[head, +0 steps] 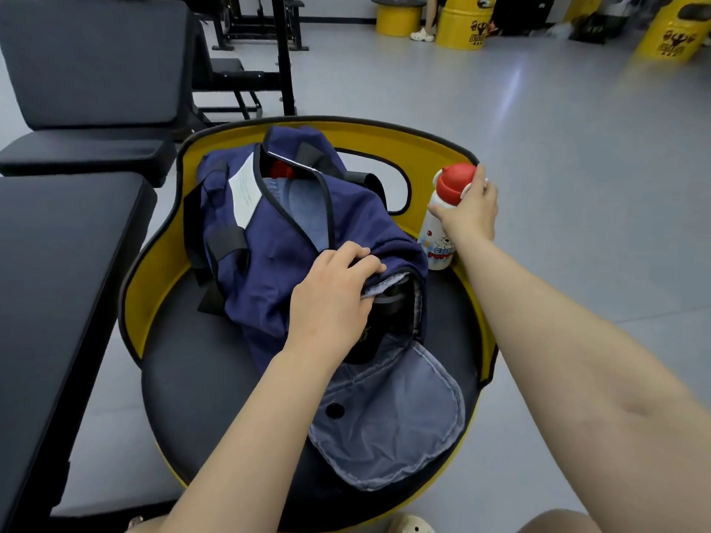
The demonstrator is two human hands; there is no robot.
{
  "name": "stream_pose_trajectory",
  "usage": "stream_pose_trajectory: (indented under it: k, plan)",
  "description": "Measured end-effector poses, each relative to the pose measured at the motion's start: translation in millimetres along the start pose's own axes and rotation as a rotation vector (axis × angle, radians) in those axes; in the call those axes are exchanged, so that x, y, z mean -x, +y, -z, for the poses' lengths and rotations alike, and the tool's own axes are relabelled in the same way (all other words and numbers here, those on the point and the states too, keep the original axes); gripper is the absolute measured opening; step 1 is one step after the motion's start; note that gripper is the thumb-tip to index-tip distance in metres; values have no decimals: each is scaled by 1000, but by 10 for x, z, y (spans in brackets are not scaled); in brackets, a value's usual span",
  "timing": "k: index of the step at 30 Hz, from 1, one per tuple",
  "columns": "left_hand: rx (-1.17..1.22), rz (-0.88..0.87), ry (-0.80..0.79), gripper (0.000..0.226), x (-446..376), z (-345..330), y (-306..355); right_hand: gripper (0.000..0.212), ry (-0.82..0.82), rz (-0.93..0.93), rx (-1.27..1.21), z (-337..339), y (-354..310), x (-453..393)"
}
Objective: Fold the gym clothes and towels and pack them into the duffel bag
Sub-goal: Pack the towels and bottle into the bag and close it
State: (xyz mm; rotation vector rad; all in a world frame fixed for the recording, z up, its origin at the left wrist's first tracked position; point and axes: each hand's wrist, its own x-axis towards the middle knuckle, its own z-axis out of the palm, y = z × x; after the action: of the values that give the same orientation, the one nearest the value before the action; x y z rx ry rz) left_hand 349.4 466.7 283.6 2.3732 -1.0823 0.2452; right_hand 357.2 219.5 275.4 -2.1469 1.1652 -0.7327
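Observation:
A navy duffel bag (281, 240) lies on the black seat of a round yellow chair (181, 363). Its top zip gapes, showing blue folded cloth (304, 201) and something red inside. The end pocket is open, its grey flap (388, 421) hanging down toward me, with a dark item inside. My left hand (331, 302) grips the navy fabric at the upper edge of that end opening, next to a strip of light towel. My right hand (471, 205) holds a white bottle (438, 240) with a red cap, standing upright on the seat against the chair's right rim.
Black padded gym benches (57, 240) stand close on the left. Black machine frames (269, 51) rise behind the chair. Yellow drums (461, 25) and a person's leg are at the far back. Grey floor lies to the right.

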Motion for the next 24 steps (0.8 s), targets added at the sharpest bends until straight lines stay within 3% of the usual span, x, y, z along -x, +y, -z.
stream_pose_trajectory:
  k: [8,17,24]
  plan:
    - [16,14,-70,35,-63,14,-10,73,119,45,-9,-90,27,-196]
    - [54,-14,-111,38,-37,50,-14,78,99,118,-94,-34,98,86]
    - [-198,-91,-337,82,-5,190,-30,78,3,93,-118,93,52,351]
